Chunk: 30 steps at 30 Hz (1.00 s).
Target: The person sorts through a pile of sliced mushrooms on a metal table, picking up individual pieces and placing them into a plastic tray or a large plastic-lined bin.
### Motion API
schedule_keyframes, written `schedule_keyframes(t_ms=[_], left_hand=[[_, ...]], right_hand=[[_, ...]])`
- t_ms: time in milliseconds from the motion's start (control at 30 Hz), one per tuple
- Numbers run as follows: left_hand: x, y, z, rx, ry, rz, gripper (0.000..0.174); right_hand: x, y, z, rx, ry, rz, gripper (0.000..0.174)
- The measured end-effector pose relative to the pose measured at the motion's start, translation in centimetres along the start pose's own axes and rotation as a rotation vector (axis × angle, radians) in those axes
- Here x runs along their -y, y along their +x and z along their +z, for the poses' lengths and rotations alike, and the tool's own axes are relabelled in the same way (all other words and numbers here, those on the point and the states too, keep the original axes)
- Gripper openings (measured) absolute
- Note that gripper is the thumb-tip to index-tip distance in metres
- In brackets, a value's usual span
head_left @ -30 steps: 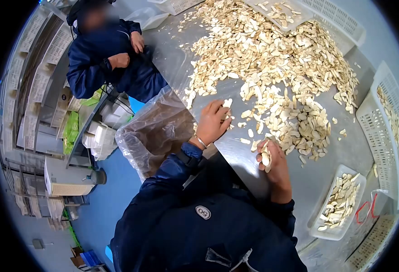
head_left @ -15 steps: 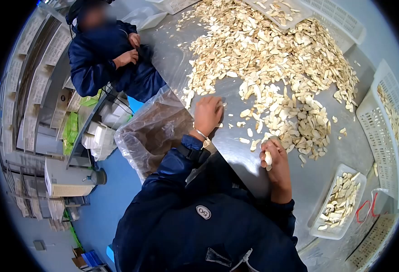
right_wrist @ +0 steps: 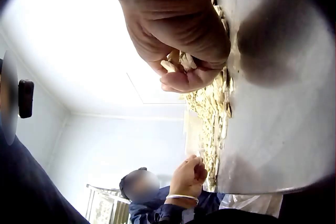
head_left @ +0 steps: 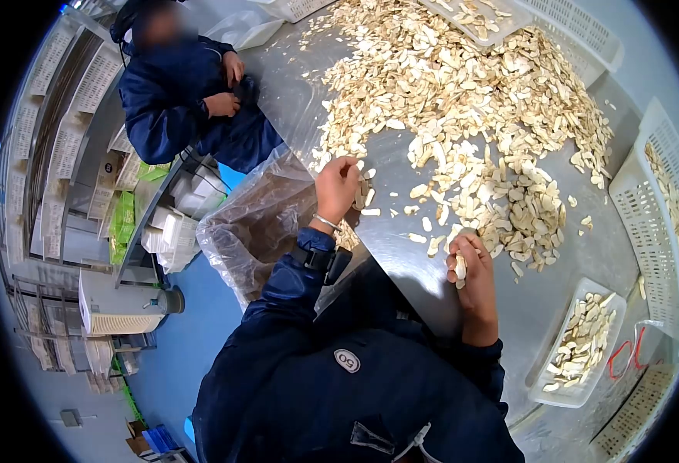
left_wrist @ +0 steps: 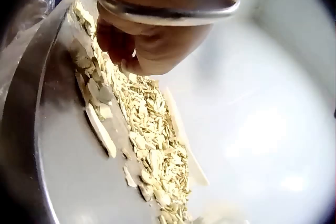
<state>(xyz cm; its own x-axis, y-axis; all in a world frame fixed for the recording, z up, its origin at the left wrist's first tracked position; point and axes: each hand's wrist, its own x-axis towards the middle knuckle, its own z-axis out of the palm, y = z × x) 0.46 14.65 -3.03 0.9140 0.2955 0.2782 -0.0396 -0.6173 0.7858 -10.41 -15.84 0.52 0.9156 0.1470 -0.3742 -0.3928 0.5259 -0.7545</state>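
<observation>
Here the right hand [head_left: 474,278] is closed round a few pale slices [head_left: 458,267], held upright in its curled fingers just above the desk [head_left: 401,262], at the near edge of the big pile [head_left: 463,100]. The right wrist view shows the same slices [right_wrist: 176,62] tucked between thumb and fingers.

The left hand [head_left: 338,185] sits at the desk's left edge with its fingers curled in. It hangs over a strip of crumbs [left_wrist: 152,140] and loose bits that runs along that edge. Whether it grips a piece I cannot tell, as the fingertips are hidden in both views.

A clear bag [head_left: 254,224] hangs just beside that edge, below the left hand. A white tray [head_left: 621,305] of sorted slices lies to the right of the right hand, with a perforated basket [head_left: 633,201] behind it. A second person [head_left: 185,100] in dark blue sits at the far left corner.
</observation>
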Motion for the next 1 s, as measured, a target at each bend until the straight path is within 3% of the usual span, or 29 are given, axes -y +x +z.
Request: schedule_keyframes(t_ms=[100, 233, 433, 533, 633, 733, 833, 933, 1000], left_hand=[[-0.4, -0.1, -0.1, -0.061, 0.400, 0.334, 0.011], [-1.8, -0.3, 1.0, 0.023, 0.356, 0.454, 0.009], [-2.4, 0.5, 1.3, 0.147, 0.502, 0.442, 0.008], [-3.7, 1.2, 1.7, 0.194, 0.475, 0.347, 0.009], [-3.9, 1.9, 2.8, 0.225, 0.361, 0.392, 0.010], [-8.1, 0.6, 2.8, 0.489, 0.035, 0.160, 0.013], [-10.2, -0.8, 3.9, 0.869, -0.421, 0.049, 0.017], [-10.6, 0.7, 5.3, 0.666, -0.234, 0.324, 0.019], [-9.7, 2.4, 6.8, 0.433, 0.033, 0.345, 0.024]], right_hand=[[0.0, 0.1, 0.0, -0.002, -0.005, 0.000, 0.013], [-0.2, 0.1, -0.1, 0.004, -0.014, -0.009, 0.013], [-0.1, 0.0, -0.1, -0.009, -0.016, -0.007, 0.013], [0.0, 0.0, -0.1, -0.009, -0.024, -0.012, 0.013], [0.3, -0.2, 0.0, -0.008, -0.080, -0.019, 0.017], [0.3, -0.1, 0.0, -0.041, -0.047, 0.022, 0.024], [-0.2, 0.1, 0.1, -0.023, 0.139, 0.049, 0.031], [0.1, 0.1, 0.2, -0.001, 0.132, 0.078, 0.029], [-0.1, 0.0, -0.2, 0.031, 0.028, 0.062, 0.026]])
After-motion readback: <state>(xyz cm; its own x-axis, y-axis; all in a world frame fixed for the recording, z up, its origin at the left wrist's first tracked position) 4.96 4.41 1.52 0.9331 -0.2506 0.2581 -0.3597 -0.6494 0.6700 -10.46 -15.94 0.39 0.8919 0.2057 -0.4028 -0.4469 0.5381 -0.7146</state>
